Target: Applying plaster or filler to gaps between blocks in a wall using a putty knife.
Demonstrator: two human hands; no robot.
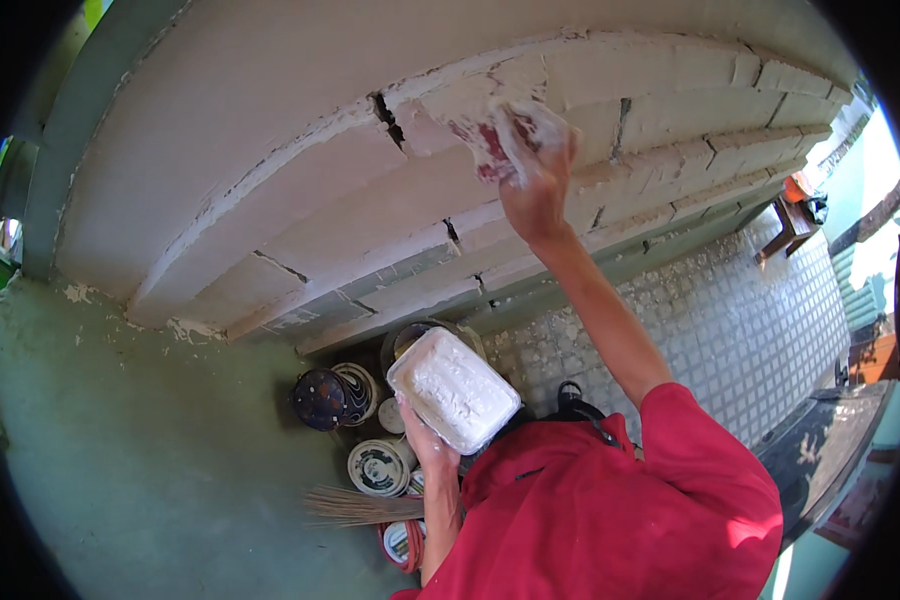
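My left hand (427,438) grips a white rectangular plastic tub (494,428) from beneath and the side, at waist height. White paste (450,378) coats its inside. Stretched up to the wall, my right hand (538,190) is closed round a red, paste-smeared piece (486,140); its exact kind is hidden by the paste and fingers. White paste also covers the fingers. The piece is at a pale wall of stepped block courses (300,225), beside a thick fresh smear (490,88). Dark gaps (388,120) show between several blocks.
Below the tub stand several paint buckets (378,468), a dark-lidded can (320,398) and a twig broom (355,506). A green wall (170,450) closes the left side. Patterned floor tiles (710,310) stretch right toward a small wooden stool (792,228).
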